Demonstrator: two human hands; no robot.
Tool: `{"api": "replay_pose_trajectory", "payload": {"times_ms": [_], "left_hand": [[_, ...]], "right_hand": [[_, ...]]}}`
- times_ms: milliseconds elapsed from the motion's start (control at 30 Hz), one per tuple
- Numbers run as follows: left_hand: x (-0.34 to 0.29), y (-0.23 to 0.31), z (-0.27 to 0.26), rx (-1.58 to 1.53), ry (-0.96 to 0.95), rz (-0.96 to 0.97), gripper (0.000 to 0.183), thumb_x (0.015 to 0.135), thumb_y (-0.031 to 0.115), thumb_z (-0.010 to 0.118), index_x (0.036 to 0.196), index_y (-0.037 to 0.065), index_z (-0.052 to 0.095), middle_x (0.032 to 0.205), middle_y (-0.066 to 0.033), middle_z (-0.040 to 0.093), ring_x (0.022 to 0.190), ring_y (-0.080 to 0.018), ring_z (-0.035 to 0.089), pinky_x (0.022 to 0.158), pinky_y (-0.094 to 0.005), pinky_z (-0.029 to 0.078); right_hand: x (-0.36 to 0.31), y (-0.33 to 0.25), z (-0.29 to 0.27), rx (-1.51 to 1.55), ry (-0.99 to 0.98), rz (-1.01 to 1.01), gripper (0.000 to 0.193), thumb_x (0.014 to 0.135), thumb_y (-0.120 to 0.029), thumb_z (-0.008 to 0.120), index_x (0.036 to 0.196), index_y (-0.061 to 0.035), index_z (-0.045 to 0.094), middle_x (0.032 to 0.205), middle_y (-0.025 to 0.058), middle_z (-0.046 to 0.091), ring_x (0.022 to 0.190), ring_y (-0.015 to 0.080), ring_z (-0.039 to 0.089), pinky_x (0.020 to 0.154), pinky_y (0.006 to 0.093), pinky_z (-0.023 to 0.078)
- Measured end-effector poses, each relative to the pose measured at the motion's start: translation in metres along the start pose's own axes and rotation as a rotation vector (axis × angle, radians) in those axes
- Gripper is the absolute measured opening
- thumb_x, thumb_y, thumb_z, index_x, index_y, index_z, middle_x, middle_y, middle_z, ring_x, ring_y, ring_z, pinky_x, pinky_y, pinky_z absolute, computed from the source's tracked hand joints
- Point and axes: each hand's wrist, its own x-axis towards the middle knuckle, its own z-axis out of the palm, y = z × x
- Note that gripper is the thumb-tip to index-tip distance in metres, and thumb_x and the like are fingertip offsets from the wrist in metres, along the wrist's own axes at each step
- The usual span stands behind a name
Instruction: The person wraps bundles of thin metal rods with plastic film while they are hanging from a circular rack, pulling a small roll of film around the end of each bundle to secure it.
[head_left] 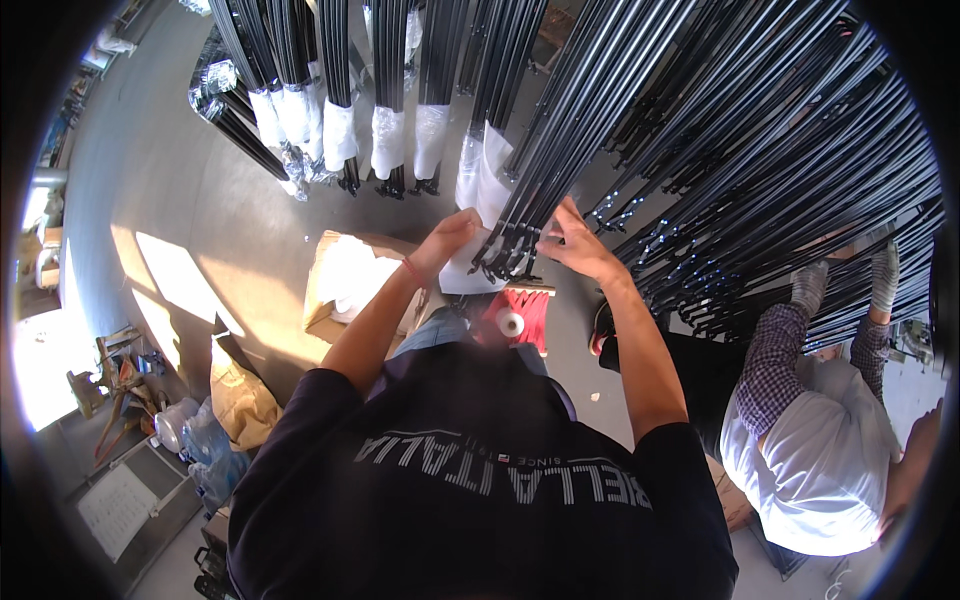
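A hanging bundle of thin black rods [545, 175] with hooked black ends comes down in front of me. Behind and beside its lower end is a thin white wrapping sheet [466, 272]. My left hand [450, 240] pinches the sheet's left edge, a red band round the wrist. On the other side of the rods is my right hand [582, 246], its fingers spread and the thumb apart, close to the rod ends. A pale bit of sheet shows by those fingers; whether they touch it I cannot tell.
Several bundles with white-wrapped ends [388, 140] hang at the far left. An open cardboard box [322, 285] with white sheets stands left, near a red stool [527, 312] bearing a white roll. On the right, a co-worker [815, 440] reaches into many more black rods [760, 190].
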Motion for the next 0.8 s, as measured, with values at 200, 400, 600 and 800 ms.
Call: {"api": "replay_pose_trajectory", "payload": {"times_ms": [200,400,600,800], "left_hand": [[-0.003,0.007,-0.006,0.008,-0.020,-0.028,0.014,0.088,0.023,0.045,0.086,0.010,0.045,0.082,0.0022,0.052,0.081,-0.0055,0.049,0.073,-0.0203,0.038],[-0.010,0.021,-0.002,0.032,-0.124,-0.119,0.018,0.087,0.027,0.047,0.086,0.009,0.045,0.080,0.0031,0.048,0.078,-0.0047,0.046,0.072,-0.0189,0.036],[-0.018,0.031,0.017,0.133,-0.117,-0.064,0.020,0.080,0.021,0.059,0.085,0.007,0.045,0.079,0.0039,0.048,0.076,-0.0026,0.044,0.068,-0.0174,0.035],[-0.010,0.025,0.008,0.311,-0.111,-0.053,0.015,0.079,0.014,0.060,0.081,0.005,0.048,0.078,0.0022,0.050,0.073,-0.0044,0.044,0.065,-0.0193,0.036]], "right_hand": [[0.002,-0.019,-0.009,-0.719,0.092,-0.189,0.088,0.059,-0.020,0.073,0.132,-0.0094,0.025,0.137,0.0201,0.012,0.126,0.0385,0.012,0.104,0.0392,0.015],[0.002,-0.005,0.010,0.463,-0.060,0.052,0.065,0.069,0.015,0.044,0.128,-0.0091,0.032,0.115,0.0025,0.046,0.098,0.0122,0.051,0.080,0.0247,0.043],[-0.005,0.001,0.003,-0.101,-0.113,-0.037,0.044,0.068,0.009,0.053,0.109,-0.0071,0.053,0.116,0.0090,0.047,0.111,0.0200,0.043,0.087,0.0305,0.040],[-0.025,-0.038,-0.005,-0.977,0.019,-0.220,0.012,0.069,-0.017,0.061,0.076,-0.0082,0.066,0.123,0.0124,0.041,0.121,0.0287,0.031,0.105,0.0451,0.012]]}}
